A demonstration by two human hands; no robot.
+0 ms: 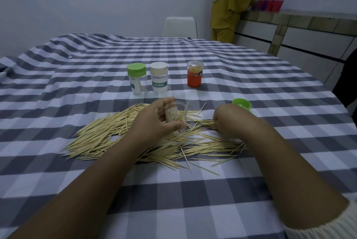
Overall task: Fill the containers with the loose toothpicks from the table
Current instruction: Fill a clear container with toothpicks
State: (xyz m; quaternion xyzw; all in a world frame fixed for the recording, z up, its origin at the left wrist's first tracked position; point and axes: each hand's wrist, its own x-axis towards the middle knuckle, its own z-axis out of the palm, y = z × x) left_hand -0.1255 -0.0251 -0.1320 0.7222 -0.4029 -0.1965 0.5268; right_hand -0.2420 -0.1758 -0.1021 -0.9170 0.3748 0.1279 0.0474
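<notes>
Toothpicks (108, 134) loose on cloth; L grip (154, 121) holds clear jar (176, 117), R grip (228, 119) pinches some.

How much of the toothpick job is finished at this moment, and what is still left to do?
Done: the orange container stands closed with toothpicks inside. In hand: the left hand grips an open clear container, partly filled, while the right hand gathers toothpicks. Left: most loose toothpicks still cover the cloth, and the green-lidded container looks nearly empty. The green lid lies aside.

Single head-worn wide-angle view, forward and downward, close over checked tablecloth (193, 200) and both forearms.
</notes>
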